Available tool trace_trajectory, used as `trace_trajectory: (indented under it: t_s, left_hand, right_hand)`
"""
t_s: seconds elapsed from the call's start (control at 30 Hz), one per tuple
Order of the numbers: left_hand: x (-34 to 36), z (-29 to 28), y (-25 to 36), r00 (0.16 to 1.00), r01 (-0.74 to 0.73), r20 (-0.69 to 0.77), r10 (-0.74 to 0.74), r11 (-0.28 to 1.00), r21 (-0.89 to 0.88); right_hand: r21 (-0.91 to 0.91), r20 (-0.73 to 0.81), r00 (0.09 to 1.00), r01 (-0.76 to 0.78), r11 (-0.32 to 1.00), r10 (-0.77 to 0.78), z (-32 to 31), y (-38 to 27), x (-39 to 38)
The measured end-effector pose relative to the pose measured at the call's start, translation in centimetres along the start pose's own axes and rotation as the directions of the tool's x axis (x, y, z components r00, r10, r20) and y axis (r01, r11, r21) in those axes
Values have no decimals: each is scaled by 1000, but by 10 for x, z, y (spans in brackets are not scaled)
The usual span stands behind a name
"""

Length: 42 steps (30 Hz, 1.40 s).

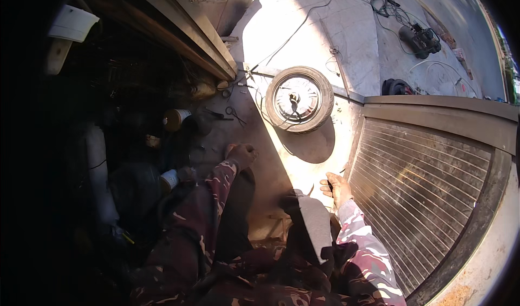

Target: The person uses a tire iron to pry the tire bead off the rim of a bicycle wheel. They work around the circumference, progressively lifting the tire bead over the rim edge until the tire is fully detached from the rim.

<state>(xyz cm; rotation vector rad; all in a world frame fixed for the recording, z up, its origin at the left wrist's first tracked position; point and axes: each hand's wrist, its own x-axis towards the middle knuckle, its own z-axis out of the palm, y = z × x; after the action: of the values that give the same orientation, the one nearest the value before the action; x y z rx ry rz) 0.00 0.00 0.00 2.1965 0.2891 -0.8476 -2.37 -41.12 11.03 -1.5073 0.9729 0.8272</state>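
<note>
A wheel with a black tyre (326, 106) and a silvery hub (304, 92) lies on the sunlit ground ahead of me, a dark cable coming from its centre. In the shade, nearer to me and left of the wheel, my left hand (242, 155) has its fingers curled closed; what they may hold is hidden. My right hand (338, 190) is in the sun beside the ribbed panel, fingers partly bent and apart, with nothing visible in it. Neither hand touches the wheel. Scissors (235, 115) and a dark tool (216, 113) lie beyond my left hand.
A ribbed door panel (417, 181) stands close on my right. Dark clutter with containers (174, 120) crowds the left, below a metal shutter frame (197, 29). Farther off are a black compressor-like machine (420, 39), coiled cables (384, 5) and a raised door sill (346, 93).
</note>
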Motion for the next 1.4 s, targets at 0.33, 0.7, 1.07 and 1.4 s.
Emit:
trace_trajectory:
  t_s: [0.33,0.7,1.07,1.4]
  left_hand:
    - [269,-17,-8,896,-378,-212,389,921,93]
    - [368,-20,35,610,-641,-47,791,528,556]
    - [379,-9,38,614,-700,137,777,456,550]
    - [385,-2,26,620,-674,-143,772,617,407]
  right_hand:
    - [-353,-408,640,547,759,-651,57,-83,351]
    - [53,-147,645,762,645,-750,54,-106,409]
    - [423,-223,654,733,533,-723,47,-31,427]
    - [352,-241,629,766,538,-739,49,-54,430]
